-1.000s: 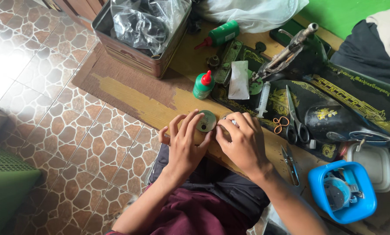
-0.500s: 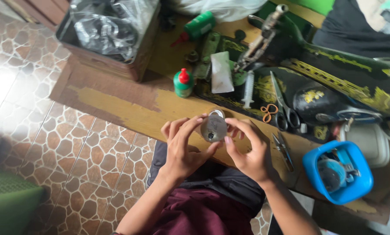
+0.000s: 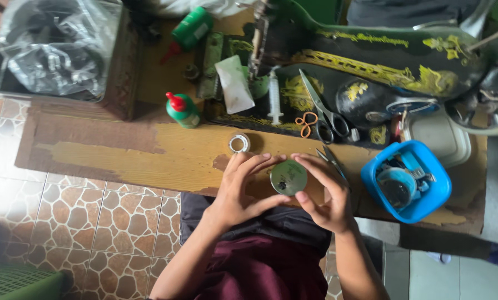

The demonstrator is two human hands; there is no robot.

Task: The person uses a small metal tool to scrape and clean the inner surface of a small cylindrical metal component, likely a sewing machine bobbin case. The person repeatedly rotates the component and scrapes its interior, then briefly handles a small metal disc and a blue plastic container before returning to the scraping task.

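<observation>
Both hands hold a small round metal disc (image 3: 288,177) over the near edge of a worn wooden table (image 3: 127,153). My left hand (image 3: 240,191) grips its left and lower rim with fingers and thumb. My right hand (image 3: 324,191) pinches its right side. A small white ring-shaped part (image 3: 239,144) lies on the table just beyond my left fingers. A black sewing machine with gold decoration (image 3: 371,72) lies on its side at the back.
A blue tub of small parts (image 3: 407,180) sits to the right, beside a white lidded box (image 3: 441,139). Scissors (image 3: 324,114), a syringe (image 3: 274,97) and a green red-capped bottle (image 3: 182,108) lie ahead. A box with a plastic bag (image 3: 57,50) stands far left.
The view has shifted so the table sits higher and more to the right. The hands still hold the disc, now turned flat-face up, and the white ring now shows on the table.
</observation>
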